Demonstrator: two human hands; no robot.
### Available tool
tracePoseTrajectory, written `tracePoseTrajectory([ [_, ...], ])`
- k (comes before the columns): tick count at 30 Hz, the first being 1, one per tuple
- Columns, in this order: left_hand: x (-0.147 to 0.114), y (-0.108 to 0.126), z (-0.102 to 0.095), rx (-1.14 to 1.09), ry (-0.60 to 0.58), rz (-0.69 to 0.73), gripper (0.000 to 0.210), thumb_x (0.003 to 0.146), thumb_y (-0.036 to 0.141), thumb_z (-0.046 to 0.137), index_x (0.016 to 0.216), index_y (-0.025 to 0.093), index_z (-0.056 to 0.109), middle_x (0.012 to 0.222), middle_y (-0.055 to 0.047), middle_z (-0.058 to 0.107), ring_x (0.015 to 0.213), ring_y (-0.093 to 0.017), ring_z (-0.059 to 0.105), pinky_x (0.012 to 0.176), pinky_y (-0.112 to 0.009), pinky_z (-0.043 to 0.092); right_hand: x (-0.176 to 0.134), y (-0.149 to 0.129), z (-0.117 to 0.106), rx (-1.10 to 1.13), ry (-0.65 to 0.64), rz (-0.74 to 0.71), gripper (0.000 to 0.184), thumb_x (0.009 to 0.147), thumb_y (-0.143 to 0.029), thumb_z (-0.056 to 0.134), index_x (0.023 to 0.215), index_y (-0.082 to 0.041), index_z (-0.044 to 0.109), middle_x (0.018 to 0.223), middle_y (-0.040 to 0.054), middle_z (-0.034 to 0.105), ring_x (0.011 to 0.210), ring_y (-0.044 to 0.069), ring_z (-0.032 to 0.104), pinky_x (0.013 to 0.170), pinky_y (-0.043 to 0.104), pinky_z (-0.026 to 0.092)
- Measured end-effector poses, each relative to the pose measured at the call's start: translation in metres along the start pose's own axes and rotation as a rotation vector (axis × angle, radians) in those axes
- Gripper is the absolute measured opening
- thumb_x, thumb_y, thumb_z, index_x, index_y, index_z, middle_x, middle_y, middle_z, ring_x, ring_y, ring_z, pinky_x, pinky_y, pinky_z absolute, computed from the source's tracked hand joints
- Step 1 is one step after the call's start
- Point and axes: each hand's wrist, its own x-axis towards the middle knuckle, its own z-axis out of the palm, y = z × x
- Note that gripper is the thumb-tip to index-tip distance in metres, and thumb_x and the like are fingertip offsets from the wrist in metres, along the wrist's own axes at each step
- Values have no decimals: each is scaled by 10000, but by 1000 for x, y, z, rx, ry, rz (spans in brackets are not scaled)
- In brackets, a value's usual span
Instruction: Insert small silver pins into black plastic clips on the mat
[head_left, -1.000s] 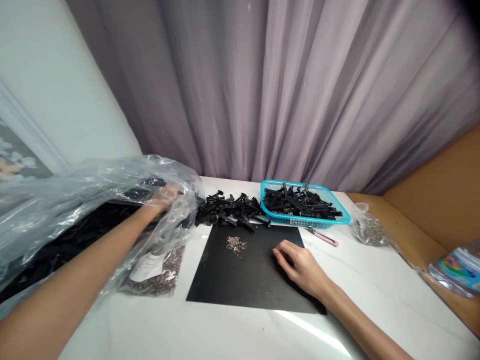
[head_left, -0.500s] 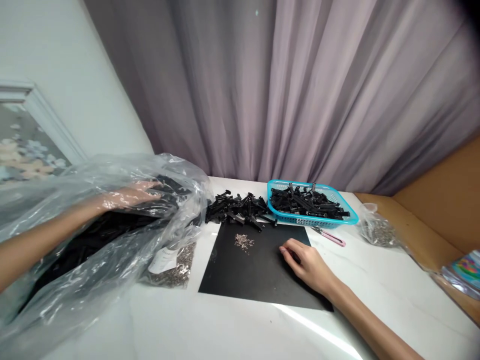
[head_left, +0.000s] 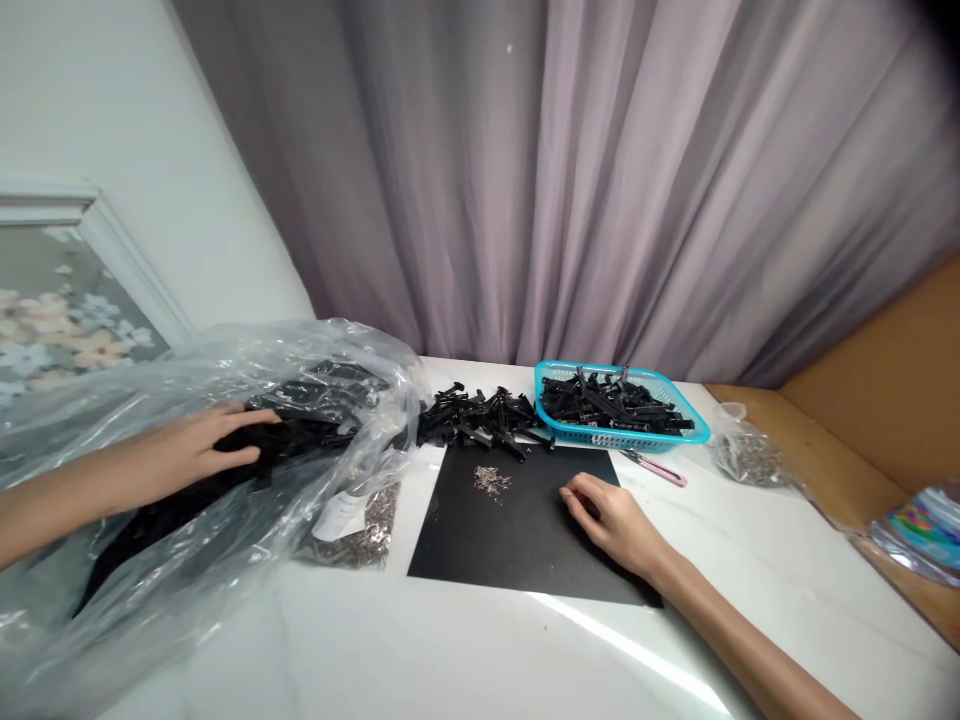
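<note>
My left hand is at the mouth of a large clear plastic bag, thumb and fingers spread over the black plastic parts inside. Whether it grips any of them is hard to see. My right hand rests, loosely curled, on the right side of a black mat, and nothing shows in its fingers. A small scatter of tiny metal pieces lies on the mat. Behind the mat is a loose pile of black plastic parts.
A blue basket of similar black parts stands at the back. Beside it lies a pink-handled cutting tool. Bags of small metal pieces sit left and right. A cardboard surface borders the white table at right.
My left hand has drawn back leftward and lower in the bag, its fingers now spread over the black parts. My right hand stays on the mat. The view has shifted slightly.
</note>
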Motion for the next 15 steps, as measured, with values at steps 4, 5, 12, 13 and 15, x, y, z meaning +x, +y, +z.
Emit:
tracePoseTrajectory([
  [4, -7, -35, 20, -73, 38, 59, 745, 797, 736, 412, 1364, 291, 599, 1441, -25, 619, 1353, -297, 550, 1193, -404, 344, 0, 1, 0, 9, -5, 5, 268, 1078, -340, 406, 870, -233, 537, 821, 14, 604, 681, 164, 591, 633, 292, 411],
  [5, -11, -41, 25, -100, 51, 78, 714, 799, 745, 436, 1350, 322, 599, 1424, 6, 632, 1337, -291, 561, 1184, -401, 355, -1, 1, 0, 9, -5, 7, 270, 1078, -343, 406, 872, -233, 540, 816, 14, 600, 678, 164, 587, 633, 292, 412],
  [12, -38, -16, 30, -253, 250, 189, 431, 836, 638, 543, 1213, 451, 635, 1306, 133, 667, 1235, -269, 613, 1158, -409, 376, -1, 2, -1, 8, -3, 9, 273, 1077, -346, 410, 861, -232, 532, 800, 10, 585, 666, 162, 572, 627, 293, 401],
  [13, -39, -3, 25, -269, 250, 184, 419, 828, 614, 548, 1195, 437, 644, 1297, 123, 671, 1224, -264, 618, 1149, -405, 386, -1, 2, -1, 5, -3, 11, 276, 1077, -347, 410, 854, -233, 525, 794, 8, 579, 662, 161, 567, 624, 292, 398],
  [15, -41, 29, 11, -309, 233, 144, 437, 758, 614, 574, 1119, 393, 681, 1256, 104, 697, 1169, -261, 640, 1103, -383, 435, -1, 2, -1, 2, -2, 15, 280, 1078, -348, 411, 845, -233, 516, 788, 6, 574, 660, 159, 563, 621, 290, 396],
])
